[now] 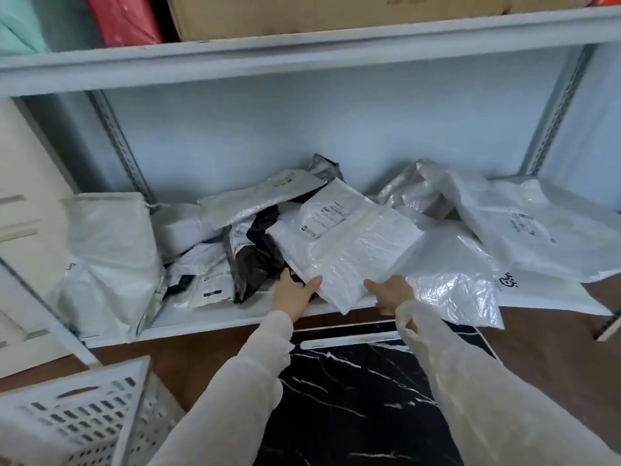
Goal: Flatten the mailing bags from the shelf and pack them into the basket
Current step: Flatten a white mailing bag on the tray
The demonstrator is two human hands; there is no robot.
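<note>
Basket (pixel 77 415) sits nearest you at lower left — white, slotted, its interior out of view, so contents cannot be told. Your left hand (pixel 293 292) and right hand (pixel 391 293) each clamp thumb over fingers on the near edge of a white mailing bag (pixel 346 243), which overhangs the shelf (pixel 235 317) lip. Beyond it lie more crumpled bags — a black one (pixel 257 253) just left, clear ones right. Little bare shelf shows.
</note>
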